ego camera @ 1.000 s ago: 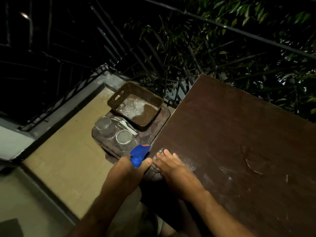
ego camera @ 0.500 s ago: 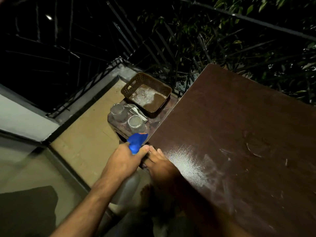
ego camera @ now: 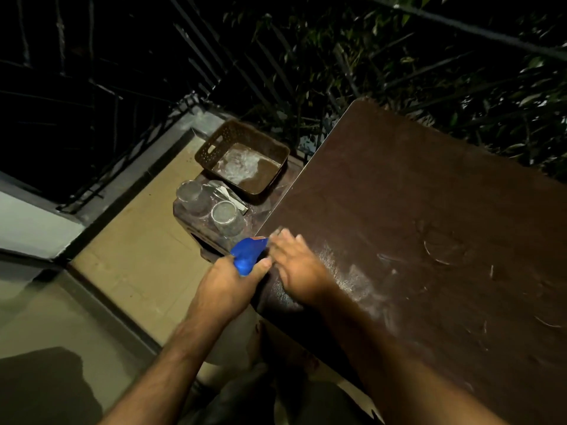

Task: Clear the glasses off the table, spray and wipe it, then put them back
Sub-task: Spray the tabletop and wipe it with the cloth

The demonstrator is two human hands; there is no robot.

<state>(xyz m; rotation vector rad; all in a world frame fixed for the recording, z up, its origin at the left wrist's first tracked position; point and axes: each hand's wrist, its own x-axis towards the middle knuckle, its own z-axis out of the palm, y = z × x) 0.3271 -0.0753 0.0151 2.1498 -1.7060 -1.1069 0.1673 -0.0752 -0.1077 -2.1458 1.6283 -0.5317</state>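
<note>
Table (ego camera: 429,210), dark smooth wood, streaked wet under the flat right hand (ego camera: 296,268); left hand (ego camera: 227,283) grips blue spray bottle (ego camera: 248,253).

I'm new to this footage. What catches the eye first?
The blue sprayer gripped in the left hand at the table's near-left corner. Beside it, the right hand lies on the wet-streaked top. Two glasses stand on a low stool left of the table.

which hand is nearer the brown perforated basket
Left. The left hand, gripping the blue spray head, is below the brown perforated basket; the right hand lies further right on the dark table.
</note>
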